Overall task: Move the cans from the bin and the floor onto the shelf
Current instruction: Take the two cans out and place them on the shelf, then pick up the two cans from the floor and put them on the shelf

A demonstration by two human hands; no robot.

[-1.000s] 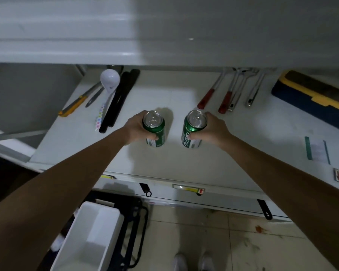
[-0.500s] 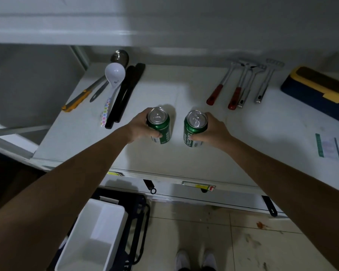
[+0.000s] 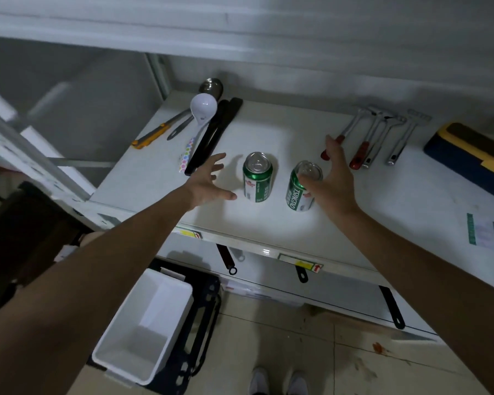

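White bin (image 3: 143,332) on the floor at 7 o'clock: nothing visible inside. Two green cans (image 3: 257,178) upright on the shelf (image 3: 382,218), centre. Left hand (image 3: 208,181) at 9 o'clock of the left can, fingers spread, released. Right hand (image 3: 331,178) beside the right can (image 3: 301,188), fingers spread; contact cannot be told.

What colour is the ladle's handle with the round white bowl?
White with multicoloured dots, on the ladle, in the head view.
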